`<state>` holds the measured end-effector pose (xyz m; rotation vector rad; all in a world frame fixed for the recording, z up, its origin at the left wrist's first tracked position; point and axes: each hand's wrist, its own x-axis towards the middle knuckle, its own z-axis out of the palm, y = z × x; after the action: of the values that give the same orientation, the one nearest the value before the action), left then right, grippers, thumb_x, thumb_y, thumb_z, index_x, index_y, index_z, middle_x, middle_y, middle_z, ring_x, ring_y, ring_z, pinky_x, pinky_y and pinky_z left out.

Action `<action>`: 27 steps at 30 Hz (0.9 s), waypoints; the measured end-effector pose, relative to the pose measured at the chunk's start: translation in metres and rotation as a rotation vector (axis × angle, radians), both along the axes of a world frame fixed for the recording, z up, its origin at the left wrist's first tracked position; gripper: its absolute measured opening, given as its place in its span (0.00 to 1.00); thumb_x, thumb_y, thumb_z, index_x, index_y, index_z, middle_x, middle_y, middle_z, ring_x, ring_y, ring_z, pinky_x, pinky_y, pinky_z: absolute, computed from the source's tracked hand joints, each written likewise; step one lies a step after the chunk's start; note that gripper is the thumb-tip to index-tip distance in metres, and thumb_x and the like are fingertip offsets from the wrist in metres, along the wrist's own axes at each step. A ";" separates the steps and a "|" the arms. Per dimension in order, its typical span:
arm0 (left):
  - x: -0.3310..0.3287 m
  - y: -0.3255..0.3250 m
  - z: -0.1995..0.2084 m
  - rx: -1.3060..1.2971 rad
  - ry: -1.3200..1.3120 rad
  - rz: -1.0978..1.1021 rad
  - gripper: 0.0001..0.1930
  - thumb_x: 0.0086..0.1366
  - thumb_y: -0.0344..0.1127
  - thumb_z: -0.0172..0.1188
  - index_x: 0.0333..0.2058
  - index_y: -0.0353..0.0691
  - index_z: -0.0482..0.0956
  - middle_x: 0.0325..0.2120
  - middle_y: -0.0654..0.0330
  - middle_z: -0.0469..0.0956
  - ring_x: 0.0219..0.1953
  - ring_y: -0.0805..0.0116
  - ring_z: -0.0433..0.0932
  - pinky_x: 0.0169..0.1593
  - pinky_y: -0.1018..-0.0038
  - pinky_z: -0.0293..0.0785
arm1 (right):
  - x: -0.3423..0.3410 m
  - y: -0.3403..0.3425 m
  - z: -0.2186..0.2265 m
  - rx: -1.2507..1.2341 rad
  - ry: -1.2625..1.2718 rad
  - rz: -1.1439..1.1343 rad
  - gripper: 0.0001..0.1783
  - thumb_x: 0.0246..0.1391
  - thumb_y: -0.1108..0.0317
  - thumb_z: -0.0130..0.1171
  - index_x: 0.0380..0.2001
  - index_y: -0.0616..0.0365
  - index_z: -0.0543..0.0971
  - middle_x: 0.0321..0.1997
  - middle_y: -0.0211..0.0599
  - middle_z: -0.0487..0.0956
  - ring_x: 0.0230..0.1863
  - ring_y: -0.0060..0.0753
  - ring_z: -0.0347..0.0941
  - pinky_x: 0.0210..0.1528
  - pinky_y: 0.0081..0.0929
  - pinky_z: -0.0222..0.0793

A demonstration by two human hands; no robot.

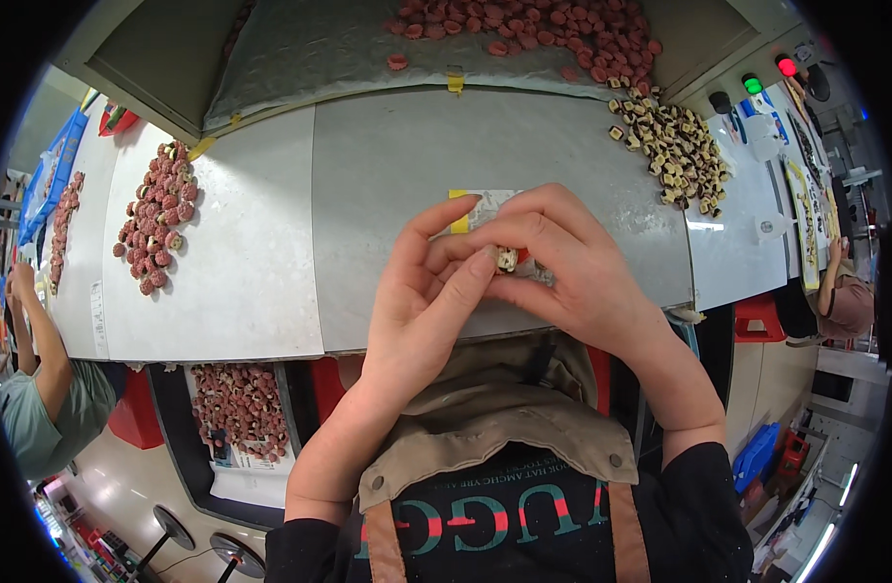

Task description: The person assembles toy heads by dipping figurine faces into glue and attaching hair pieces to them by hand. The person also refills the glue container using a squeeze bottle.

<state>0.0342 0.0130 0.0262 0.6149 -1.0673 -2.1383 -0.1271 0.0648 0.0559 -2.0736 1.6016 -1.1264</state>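
Note:
My left hand (421, 296) and my right hand (572, 267) meet over the front of the table, fingers curled together. Between their fingertips sits a small cream-and-dark piece (507, 259), pinched by the left thumb and the right fingers. A bit of red shows beside it, mostly hidden by the right fingers. Just behind the hands lies a flat yellow-and-white card (459, 209), partly covered by them. To the right spreads a pile of similar cream-and-dark pieces (674, 146). A heap of bumpy pink-red round pieces (159, 219) lies to the left.
Pink-red cup-shaped shells (543, 24) lie on a sheet-covered surface (310, 63) under a metal housing. Below the table's left side, an open drawer (198, 476) holds more pink-red pieces (240, 408). Co-workers sit at left (52, 408) and right (847, 301). Lit buttons (752, 85) are at upper right.

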 end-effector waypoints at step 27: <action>0.054 -0.077 0.002 -1.548 -1.298 0.394 0.13 0.61 0.27 0.56 0.45 0.38 0.77 0.45 0.53 0.75 0.47 0.54 0.73 0.52 0.60 0.69 | -0.117 0.031 -0.001 0.065 0.351 -0.358 0.13 0.51 0.69 0.60 0.41 0.58 0.77 0.41 0.42 0.75 0.45 0.45 0.71 0.48 0.36 0.67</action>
<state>0.0879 -0.0640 0.0284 1.1443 -2.4076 0.0626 -0.2443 0.0961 0.0547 -2.0819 2.2128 -0.8217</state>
